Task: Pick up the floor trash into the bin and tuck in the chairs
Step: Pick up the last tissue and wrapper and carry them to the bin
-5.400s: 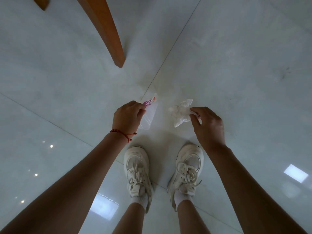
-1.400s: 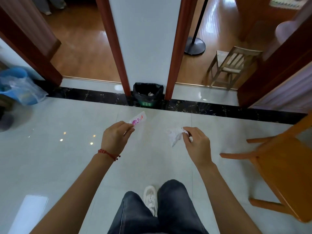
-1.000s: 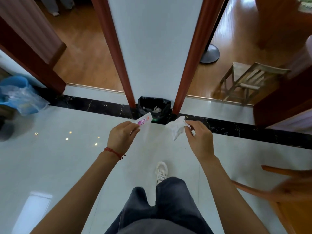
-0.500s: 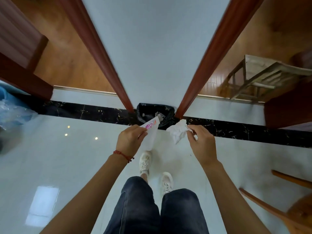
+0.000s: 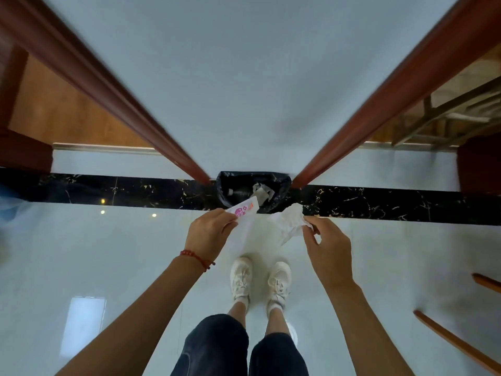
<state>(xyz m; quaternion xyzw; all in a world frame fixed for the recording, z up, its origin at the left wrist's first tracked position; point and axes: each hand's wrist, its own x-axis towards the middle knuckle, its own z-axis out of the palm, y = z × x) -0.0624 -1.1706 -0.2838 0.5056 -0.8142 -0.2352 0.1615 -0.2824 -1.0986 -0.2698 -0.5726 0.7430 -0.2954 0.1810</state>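
A left hand pinches a wrapper, a right hand pinches a tissue, both short of the bin; released now, the light scraps could flutter onto the floor.

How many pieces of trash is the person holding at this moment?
2. A plastic wrapper pinched in the left hand, and a crumpled tissue pinched in the right hand, both just short of the black-lined bin.

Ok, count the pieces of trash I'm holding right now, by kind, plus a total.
Clear plastic wrapper with pink print: 1, pinched in the left hand
Crumpled white tissue: 1, pinched in the right hand
Total: 2
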